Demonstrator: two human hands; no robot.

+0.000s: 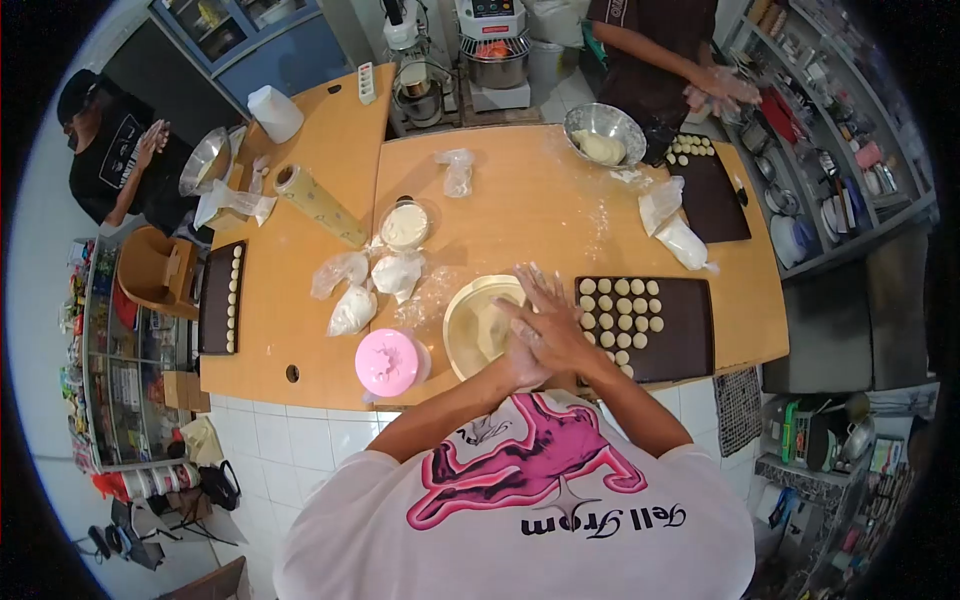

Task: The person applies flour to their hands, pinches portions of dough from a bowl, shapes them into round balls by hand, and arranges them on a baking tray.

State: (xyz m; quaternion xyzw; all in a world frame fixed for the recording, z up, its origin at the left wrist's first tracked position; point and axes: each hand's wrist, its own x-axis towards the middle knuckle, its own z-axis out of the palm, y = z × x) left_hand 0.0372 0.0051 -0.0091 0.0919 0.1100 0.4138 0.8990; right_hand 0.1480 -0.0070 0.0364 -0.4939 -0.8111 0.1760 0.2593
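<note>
White pink-print T-shirt (520,565) nearest cam; L hand (524,366) & R hand (555,325) pressed together, can't tell if gripping anything; pale dough (490,328) in round cream bowl (452,335) just left, dark rectangular tray (682,340) right, nearer R hand

White tiled floor (320,432), wood-toned table (500,215), blue cabinet (268,68), grey shelving (862,237).
</note>
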